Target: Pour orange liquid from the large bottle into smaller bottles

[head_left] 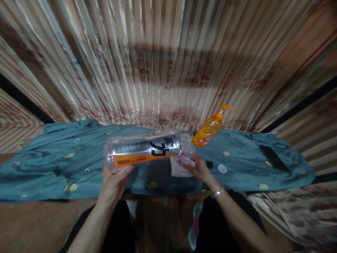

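A large clear plastic drink bottle (pixel 146 149) with a silver and orange label lies almost level above the cloth. My left hand (pixel 114 181) is closed round its base, with the thumb on the near side. At its right end, my right hand (pixel 198 168) grips a small clear plastic container (pixel 188 144) with pink and white markings. This container meets or overlaps the bottle's neck; I cannot tell which. Beneath it lies a white packet (pixel 181 171) with a crimped edge. An orange pump bottle (pixel 207 130) stands just behind my right hand.
A teal patterned cloth (pixel 92 175) covers the narrow table. To the right of my right hand lie a small black object (pixel 209 164) and a whitish disc (pixel 222 168). Farther right rests a dark phone (pixel 272 158). A striped curtain (pixel 158 70) hangs close behind the table.
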### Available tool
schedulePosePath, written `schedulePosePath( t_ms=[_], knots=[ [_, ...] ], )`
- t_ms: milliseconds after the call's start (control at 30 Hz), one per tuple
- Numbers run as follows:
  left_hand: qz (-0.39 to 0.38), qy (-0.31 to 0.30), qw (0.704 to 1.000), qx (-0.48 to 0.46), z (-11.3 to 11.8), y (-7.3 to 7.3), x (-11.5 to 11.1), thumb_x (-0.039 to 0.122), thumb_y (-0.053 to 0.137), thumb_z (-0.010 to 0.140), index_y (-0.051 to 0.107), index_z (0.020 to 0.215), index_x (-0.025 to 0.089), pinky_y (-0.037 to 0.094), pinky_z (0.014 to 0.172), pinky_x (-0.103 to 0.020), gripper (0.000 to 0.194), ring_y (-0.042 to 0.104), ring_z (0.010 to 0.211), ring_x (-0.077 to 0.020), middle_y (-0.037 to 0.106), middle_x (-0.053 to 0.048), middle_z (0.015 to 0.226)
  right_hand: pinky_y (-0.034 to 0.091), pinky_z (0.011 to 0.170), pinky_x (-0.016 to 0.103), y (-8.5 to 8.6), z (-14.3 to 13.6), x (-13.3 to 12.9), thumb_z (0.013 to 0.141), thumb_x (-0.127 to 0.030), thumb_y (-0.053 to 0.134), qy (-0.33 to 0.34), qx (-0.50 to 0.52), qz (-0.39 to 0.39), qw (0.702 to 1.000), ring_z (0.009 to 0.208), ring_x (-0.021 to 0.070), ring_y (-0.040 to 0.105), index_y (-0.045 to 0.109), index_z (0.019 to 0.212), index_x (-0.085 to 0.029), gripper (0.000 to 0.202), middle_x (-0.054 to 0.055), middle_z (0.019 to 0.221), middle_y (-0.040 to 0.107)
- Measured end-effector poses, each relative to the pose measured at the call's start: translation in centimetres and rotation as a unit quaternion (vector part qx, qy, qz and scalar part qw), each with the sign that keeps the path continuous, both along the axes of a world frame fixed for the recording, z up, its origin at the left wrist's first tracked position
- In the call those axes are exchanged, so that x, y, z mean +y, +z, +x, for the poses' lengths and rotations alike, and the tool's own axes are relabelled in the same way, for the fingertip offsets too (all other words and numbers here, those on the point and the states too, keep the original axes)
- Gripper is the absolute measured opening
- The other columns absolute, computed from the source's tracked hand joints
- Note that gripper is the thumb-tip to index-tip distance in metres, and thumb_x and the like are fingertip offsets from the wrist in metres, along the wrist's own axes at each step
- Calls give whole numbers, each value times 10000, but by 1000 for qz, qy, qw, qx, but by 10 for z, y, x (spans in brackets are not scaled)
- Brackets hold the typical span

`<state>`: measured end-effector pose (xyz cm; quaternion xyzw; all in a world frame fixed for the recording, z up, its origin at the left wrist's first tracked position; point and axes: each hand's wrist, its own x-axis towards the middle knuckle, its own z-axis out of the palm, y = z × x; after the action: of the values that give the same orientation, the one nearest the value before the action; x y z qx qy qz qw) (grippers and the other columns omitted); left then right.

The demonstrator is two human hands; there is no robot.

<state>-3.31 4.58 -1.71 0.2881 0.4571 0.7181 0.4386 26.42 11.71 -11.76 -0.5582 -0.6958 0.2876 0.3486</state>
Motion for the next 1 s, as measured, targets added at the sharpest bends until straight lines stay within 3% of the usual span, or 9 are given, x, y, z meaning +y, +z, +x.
schedulePosePath(
  t_ms=[133,367,567,800,1000],
  knots=[
    [1,4,1000,-5,-1,0,-1,302,948,404,715,1027,275,628,776,-310,665,736,777,-208,770,7,779,591,854,450,0,0,-1,795,-437,704,8,9,-4,1000,985,347,748,590,1186,-195,474,112,1062,785],
    [2,-1,1000,-1,-5,-5,-2,319,943,427,729,972,248,638,769,-346,590,738,772,-234,773,-16,791,577,908,475,0,-1,0,806,-403,702,25,21,7,999,1024,337,736,603,1191,-198,448,121,1116,777],
    [14,-15,1000,2,-9,-12,-5,267,924,516,695,1106,262,623,876,-387,633,747,882,-247,787,-29,955,585,916,486,1,-3,-2,803,-411,707,19,36,7,999,1035,344,741,585,1260,-207,514,108,1141,774],
    [17,-12,1000,-2,-16,-21,-4,296,949,478,678,1153,270,629,841,-342,727,756,866,-243,775,0,849,573,959,490,4,-5,-3,804,-399,708,29,51,16,998,1097,353,723,611,1269,-216,509,89,1183,765],
    [10,-26,1000,-2,-18,-21,-7,289,956,493,649,1200,271,609,883,-316,772,744,904,-217,776,6,891,558,967,520,5,-7,-4,801,-407,690,24,36,5,999,1096,359,718,632,1235,-209,480,129,1182,758]
  ],
)
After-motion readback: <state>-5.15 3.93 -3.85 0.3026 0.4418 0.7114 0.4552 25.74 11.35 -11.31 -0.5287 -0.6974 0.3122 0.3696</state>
